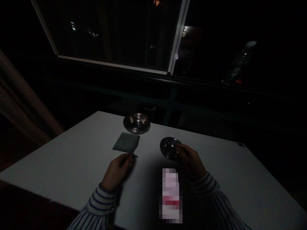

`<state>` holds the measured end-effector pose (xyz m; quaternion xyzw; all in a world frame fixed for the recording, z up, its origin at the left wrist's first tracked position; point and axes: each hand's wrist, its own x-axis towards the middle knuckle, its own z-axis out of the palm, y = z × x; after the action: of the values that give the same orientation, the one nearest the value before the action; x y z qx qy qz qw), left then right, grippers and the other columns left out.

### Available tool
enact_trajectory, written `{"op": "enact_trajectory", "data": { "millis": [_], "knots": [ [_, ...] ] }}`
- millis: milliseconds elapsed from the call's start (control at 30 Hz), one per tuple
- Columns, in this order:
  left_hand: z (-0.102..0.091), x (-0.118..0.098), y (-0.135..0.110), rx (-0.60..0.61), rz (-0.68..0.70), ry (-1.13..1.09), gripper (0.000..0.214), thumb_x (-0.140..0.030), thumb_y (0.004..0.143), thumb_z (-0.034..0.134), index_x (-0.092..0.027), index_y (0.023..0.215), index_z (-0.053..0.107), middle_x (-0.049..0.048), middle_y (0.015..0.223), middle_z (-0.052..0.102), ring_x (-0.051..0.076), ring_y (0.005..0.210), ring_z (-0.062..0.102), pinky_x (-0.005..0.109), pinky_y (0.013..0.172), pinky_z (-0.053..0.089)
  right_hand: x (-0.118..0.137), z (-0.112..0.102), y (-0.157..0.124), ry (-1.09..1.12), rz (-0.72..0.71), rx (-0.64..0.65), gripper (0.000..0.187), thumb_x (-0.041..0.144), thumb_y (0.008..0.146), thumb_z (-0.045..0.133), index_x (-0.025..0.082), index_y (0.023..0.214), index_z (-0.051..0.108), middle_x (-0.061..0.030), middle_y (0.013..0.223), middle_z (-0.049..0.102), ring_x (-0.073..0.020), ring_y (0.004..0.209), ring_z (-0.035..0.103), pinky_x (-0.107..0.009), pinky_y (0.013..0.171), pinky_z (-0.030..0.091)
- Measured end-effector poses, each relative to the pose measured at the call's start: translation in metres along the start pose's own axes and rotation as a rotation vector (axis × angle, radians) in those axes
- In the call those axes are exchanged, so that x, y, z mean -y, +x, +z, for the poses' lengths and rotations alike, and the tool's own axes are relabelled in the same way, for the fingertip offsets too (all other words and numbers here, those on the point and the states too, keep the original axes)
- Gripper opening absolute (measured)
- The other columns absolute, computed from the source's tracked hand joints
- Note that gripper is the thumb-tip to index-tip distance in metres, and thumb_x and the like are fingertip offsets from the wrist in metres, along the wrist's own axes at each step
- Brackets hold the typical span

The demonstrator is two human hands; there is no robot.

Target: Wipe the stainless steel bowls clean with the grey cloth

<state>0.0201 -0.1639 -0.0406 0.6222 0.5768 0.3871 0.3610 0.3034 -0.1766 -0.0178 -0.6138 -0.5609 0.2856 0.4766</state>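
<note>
Striped sleeves point(101, 199) lay nearest. The right hand point(192, 161) pinched the bowl point(169, 147) at one o'clock by its rim; that one-sided hold could let it tip. The left hand point(116, 171) curled by the cloth point(126, 142) at eleven, its grip unclear.

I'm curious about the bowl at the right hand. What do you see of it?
The bowl is small, round and shallow, dark and shiny like metal, with bright reflections inside. Its open side faces up toward the camera. The right hand grips its right rim. Whether it touches the white table is unclear.
</note>
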Motion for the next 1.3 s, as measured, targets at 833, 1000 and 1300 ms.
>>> {"op": "enact_trajectory", "data": {
  "millis": [833,1000,1300],
  "knots": [
    [-0.032,0.039,0.073,-0.166,-0.078,0.862,0.051,-0.040,0.086,0.026,-0.012,0.086,0.069,0.0172,0.083,0.065,0.028,0.082,0.062,0.035,0.069,0.045,0.017,0.159,0.084,-0.280,0.134,0.430,0.049,0.018,0.079,0.047,-0.003,0.123,0.048,-0.0206,0.124,0.052,-0.0236,0.116,0.048,-0.030,0.097,0.035],
    [-0.031,0.050,0.074,-0.156,-0.048,0.815,0.050,-0.040,0.087,0.027,-0.014,0.082,0.070,0.0153,0.083,0.065,0.026,0.082,0.061,0.033,0.074,0.044,0.011,0.173,0.096,-0.360,0.095,0.405,0.044,0.018,0.079,0.046,0.002,0.120,0.052,-0.0176,0.116,0.058,-0.0230,0.107,0.055,-0.029,0.088,0.040],
    [-0.032,0.059,0.076,-0.135,-0.030,0.720,0.041,-0.035,0.085,0.034,-0.014,0.092,0.069,0.0144,0.090,0.065,0.025,0.088,0.059,0.033,0.080,0.043,0.007,0.182,0.103,-0.499,0.037,0.385,0.031,0.017,0.078,0.045,0.008,0.102,0.063,-0.0143,0.103,0.064,-0.0225,0.097,0.058,-0.027,0.080,0.040]
  ]
}}
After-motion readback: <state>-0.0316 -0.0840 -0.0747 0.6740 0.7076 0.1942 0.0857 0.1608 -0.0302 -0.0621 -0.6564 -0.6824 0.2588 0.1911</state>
